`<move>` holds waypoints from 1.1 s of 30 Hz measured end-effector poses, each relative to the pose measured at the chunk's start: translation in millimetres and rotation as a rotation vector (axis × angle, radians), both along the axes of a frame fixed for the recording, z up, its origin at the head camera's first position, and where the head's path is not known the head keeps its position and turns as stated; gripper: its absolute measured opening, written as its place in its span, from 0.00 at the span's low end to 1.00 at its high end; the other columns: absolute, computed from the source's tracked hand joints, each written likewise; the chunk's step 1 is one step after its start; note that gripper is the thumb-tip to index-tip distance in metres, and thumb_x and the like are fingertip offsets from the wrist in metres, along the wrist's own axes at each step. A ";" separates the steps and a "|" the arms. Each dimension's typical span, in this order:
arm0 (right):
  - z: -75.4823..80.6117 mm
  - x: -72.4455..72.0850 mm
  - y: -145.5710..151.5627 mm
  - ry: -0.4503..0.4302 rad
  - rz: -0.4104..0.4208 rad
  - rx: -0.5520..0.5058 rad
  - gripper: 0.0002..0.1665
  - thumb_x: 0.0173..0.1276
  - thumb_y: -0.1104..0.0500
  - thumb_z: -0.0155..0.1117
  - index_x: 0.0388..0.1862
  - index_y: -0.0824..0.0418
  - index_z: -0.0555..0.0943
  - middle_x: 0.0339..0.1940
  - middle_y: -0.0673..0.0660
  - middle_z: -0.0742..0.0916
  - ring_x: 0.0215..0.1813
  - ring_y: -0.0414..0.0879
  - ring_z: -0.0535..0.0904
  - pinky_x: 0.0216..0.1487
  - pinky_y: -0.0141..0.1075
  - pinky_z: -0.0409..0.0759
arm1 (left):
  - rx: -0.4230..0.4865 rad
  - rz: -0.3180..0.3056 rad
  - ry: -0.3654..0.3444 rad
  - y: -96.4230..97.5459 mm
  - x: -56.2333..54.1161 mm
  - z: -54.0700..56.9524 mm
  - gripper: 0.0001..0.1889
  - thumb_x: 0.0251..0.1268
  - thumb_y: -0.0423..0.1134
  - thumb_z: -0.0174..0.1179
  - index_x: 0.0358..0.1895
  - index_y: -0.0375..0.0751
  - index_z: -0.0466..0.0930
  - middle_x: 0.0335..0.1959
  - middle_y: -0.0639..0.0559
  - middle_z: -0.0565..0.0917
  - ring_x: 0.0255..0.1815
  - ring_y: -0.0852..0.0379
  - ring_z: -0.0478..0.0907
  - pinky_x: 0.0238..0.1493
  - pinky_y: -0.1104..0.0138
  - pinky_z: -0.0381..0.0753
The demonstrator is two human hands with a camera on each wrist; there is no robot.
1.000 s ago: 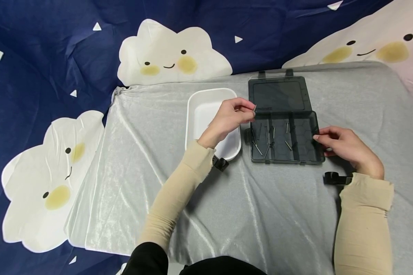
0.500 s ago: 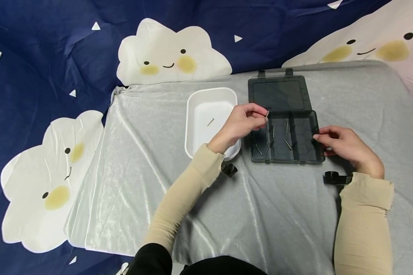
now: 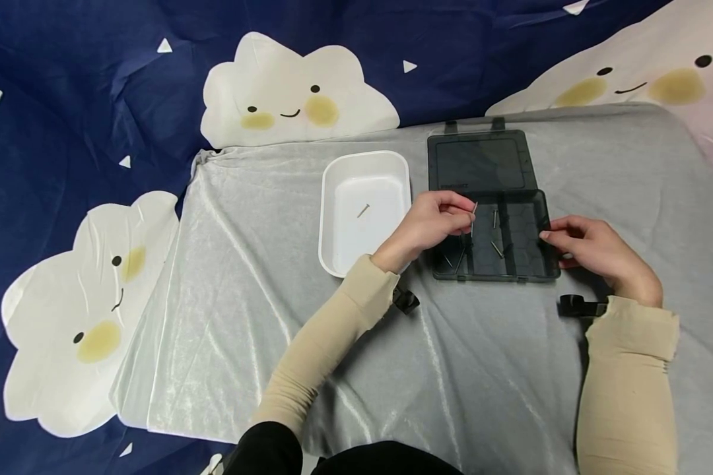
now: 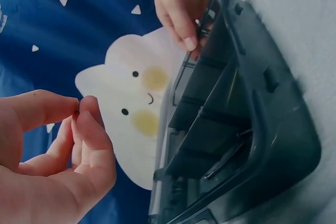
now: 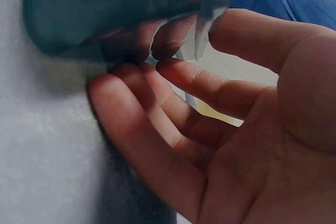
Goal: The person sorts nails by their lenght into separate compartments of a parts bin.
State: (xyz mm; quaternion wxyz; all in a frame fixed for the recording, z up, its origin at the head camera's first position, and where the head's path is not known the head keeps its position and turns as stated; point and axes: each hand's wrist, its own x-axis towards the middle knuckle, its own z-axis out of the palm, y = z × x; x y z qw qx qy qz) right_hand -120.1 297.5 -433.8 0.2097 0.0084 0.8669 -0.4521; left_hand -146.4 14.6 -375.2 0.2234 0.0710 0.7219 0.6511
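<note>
Between thumb and fingertips my left hand [image 3: 435,218] pinches a small screw [image 3: 475,208]. It hovers above the left part of a dark, see-through compartment box [image 3: 529,270], whose lid lies open behind. Several screws [image 3: 497,249] lie in the left and middle compartments, some hidden under the left hand. My right hand [image 3: 600,254] grips the box's right edge, thumb at the rim and other fingers by the outer wall. In the left wrist view, the pinched screw shows only as a tiny tip. A single screw [image 3: 364,210] lies in the white tray [image 3: 331,247].
Grey cloth [image 3: 481,369] covers the table, with folds in front of the tray. The box's open lid [image 3: 481,161] lies toward the back. Behind the table hangs a dark blue curtain [image 3: 451,33] with cloud pictures.
My left hand has moved right and slightly toward me, from the tray's right side to over the box, carrying the screw. The screw in the tray has come into view. My right hand stays put.
</note>
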 end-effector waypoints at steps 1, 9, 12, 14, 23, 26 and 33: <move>0.0 -0.3 -0.1 -0.006 -0.002 -0.002 0.36 0.73 0.42 0.52 0.65 0.70 0.65 0.36 0.38 0.79 0.35 0.28 0.77 0.36 0.33 0.82 | 0.003 0.004 0.002 0.9 0.7 -1.0 0.09 0.63 0.25 0.59 0.45 0.25 0.80 0.42 0.31 0.84 0.27 0.61 0.80 0.46 0.59 0.84; -1.0 -1.2 -0.3 -0.019 -0.014 -0.003 0.37 0.72 0.42 0.53 0.64 0.70 0.65 0.35 0.38 0.79 0.35 0.29 0.78 0.36 0.33 0.83 | -0.039 -0.010 -0.013 8.2 4.9 -8.8 0.08 0.63 0.26 0.58 0.44 0.27 0.80 0.39 0.31 0.85 0.26 0.62 0.80 0.37 0.70 0.83; -1.1 -1.3 -0.1 -0.022 -0.016 -0.002 0.37 0.72 0.42 0.53 0.64 0.70 0.65 0.35 0.38 0.79 0.35 0.29 0.78 0.36 0.33 0.83 | -0.066 -0.023 -0.022 10.1 6.6 -12.1 0.08 0.64 0.26 0.58 0.44 0.29 0.81 0.41 0.30 0.84 0.27 0.60 0.80 0.38 0.67 0.84; -1.1 -1.5 -0.3 -0.022 -0.017 0.000 0.37 0.72 0.41 0.53 0.64 0.70 0.65 0.36 0.39 0.79 0.35 0.29 0.78 0.36 0.33 0.83 | -0.075 -0.025 -0.036 11.3 7.7 -14.5 0.08 0.63 0.26 0.58 0.44 0.29 0.81 0.42 0.30 0.85 0.27 0.60 0.81 0.43 0.61 0.85; -0.7 -3.1 -3.9 -0.002 -0.019 0.075 0.39 0.71 0.39 0.52 0.65 0.70 0.66 0.38 0.49 0.79 0.33 0.29 0.76 0.34 0.33 0.83 | -0.147 -0.011 -0.072 17.2 11.4 -23.9 0.11 0.62 0.27 0.59 0.47 0.29 0.81 0.41 0.34 0.86 0.24 0.63 0.79 0.38 0.64 0.84; -0.5 -3.1 -4.2 -0.004 -0.019 0.070 0.40 0.71 0.39 0.53 0.65 0.70 0.65 0.38 0.50 0.79 0.33 0.29 0.76 0.34 0.33 0.83 | -0.184 -0.005 -0.048 18.4 11.6 -26.6 0.11 0.60 0.27 0.60 0.46 0.30 0.82 0.38 0.36 0.87 0.22 0.65 0.78 0.28 0.73 0.78; -0.9 -2.8 -4.2 -0.004 -0.025 0.061 0.39 0.71 0.40 0.53 0.65 0.71 0.65 0.37 0.50 0.79 0.32 0.30 0.77 0.34 0.33 0.83 | -0.328 -0.014 0.003 22.1 12.5 -30.8 0.06 0.58 0.31 0.62 0.39 0.39 0.85 0.26 0.52 0.88 0.22 0.66 0.80 0.24 0.77 0.74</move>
